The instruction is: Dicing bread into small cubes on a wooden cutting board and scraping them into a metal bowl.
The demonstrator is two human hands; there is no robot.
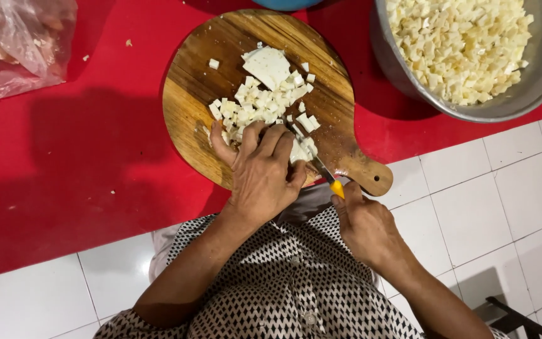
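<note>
Hands work close together at the near edge of the round wooden chopping board (221, 81), which lies on the red desk (64, 157) near its front edge. The left hand (261, 172) lies flat with fingers loosely curled, pressing down on a slab of white, cheese-like food (301, 150) that is mostly hidden beneath it. The right hand (365, 226) is closed around the yellow handle of a small kitchen knife (321, 168), whose thin blade slants in under the left fingertips. Cutting this well likely calls for tucked fingertips, a steady hold on the slab and short, even strokes, so the cubes match those already cut. Beyond the fingers sits a heap of small white cubes (255, 103) and one larger uncut piece (268, 66). At the far right corner a grey metal bowl (534, 81) holds many more cubes. A crumpled clear plastic bag (14, 44) rests at the far left corner.
</note>
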